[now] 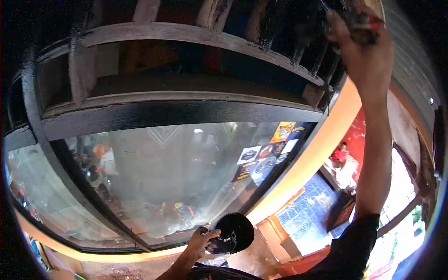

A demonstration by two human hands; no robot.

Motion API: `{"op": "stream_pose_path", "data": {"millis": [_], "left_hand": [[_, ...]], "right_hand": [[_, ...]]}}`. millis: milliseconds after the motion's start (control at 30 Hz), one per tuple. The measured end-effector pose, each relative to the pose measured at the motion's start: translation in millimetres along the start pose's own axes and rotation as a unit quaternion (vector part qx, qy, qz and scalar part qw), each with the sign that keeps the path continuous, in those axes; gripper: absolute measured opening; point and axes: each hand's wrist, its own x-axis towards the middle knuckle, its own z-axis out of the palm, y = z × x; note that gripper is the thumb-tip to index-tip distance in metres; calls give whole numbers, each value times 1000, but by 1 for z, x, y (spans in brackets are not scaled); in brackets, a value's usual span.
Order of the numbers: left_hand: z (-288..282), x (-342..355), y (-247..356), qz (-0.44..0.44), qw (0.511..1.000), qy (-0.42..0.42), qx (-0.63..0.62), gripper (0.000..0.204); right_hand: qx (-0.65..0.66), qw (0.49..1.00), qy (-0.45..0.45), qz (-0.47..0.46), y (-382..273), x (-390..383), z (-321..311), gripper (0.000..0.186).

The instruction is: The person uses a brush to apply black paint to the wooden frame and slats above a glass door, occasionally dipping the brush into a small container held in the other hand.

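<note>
Apparently coating a grey-brown, black-streaked wooden lattice point(205, 38) left of the right hand point(366, 56), curled round a blurred red-and-black tool point(365, 30); gripping a round black container point(240, 231) with the left hand point(200, 242), well below. Next, probably calls for steady strokes.

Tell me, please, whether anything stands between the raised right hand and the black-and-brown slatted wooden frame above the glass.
Nothing visible does, apart from the dark, red-marked object in the right hand itself; the slatted wooden frame lies to its left. Blur hides whether object and frame touch.
</note>
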Motion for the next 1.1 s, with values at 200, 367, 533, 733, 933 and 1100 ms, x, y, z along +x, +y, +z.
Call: {"op": "stream_pose_path", "data": {"millis": [200,367,533,733,933,1100], "left_hand": [[8,16,-8,0,998,-59,-37,65],[11,26,-14,-50,995,-91,-11,63],[14,32,-23,-47,995,-90,22,68],[18,35,-29,-64,993,-91,39,67],[16,39,-33,-57,992,-100,60,76],[13,41,-31,-51,992,-106,45,83]], "right_hand": [[-148,981,68,-107,-2,13,2,16],[-35,988,-154,2,-17,-33,-8,20],[184,955,-178,149,-6,-27,-16,21],[-80,990,54,-106,10,7,-1,19],[-14,994,-103,-39,-11,-44,-4,14],[156,967,-166,112,-9,-28,-23,8]]}}
